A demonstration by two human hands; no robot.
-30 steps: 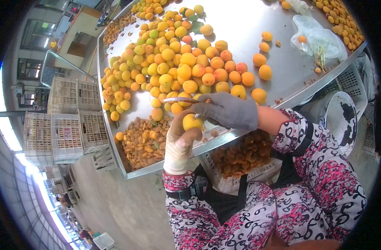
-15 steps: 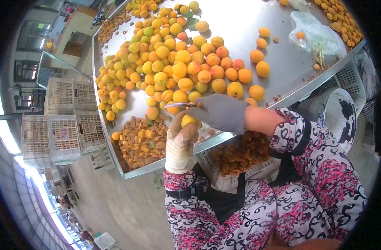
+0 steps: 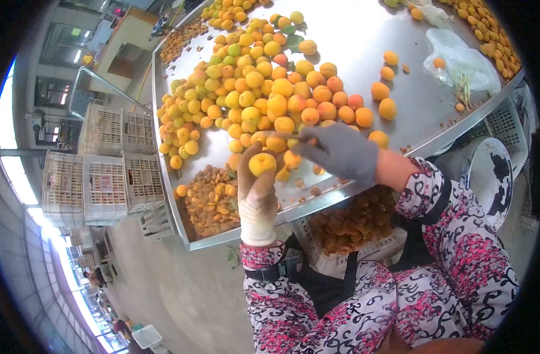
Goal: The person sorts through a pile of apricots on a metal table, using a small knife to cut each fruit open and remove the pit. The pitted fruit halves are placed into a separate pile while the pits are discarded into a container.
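My left hand (image 3: 257,194), in a stained white glove, is closed round a yellow apricot (image 3: 262,164) over the near edge of the metal table (image 3: 305,203). To its right my right hand (image 3: 336,152), gloved in grey, is closed round a thin tool (image 3: 281,136) that points left above the fruit. The tool's tip is hard to make out. Beyond both hands spreads a large heap of whole apricots (image 3: 255,79). Left of my left hand lies a pile of small brownish-orange pieces (image 3: 211,203).
Below the table edge is a crate of brown pieces (image 3: 352,221). Stacked plastic crates (image 3: 104,183) stand at the left. A white basin (image 3: 488,177) is at the right. On the table's right side lie a plastic bag (image 3: 459,56) and more fruit (image 3: 488,35).
My right hand and the tool have moved away from the apricot in my left hand, to the right. The apricot now shows more fully. The whole view has shifted slightly.
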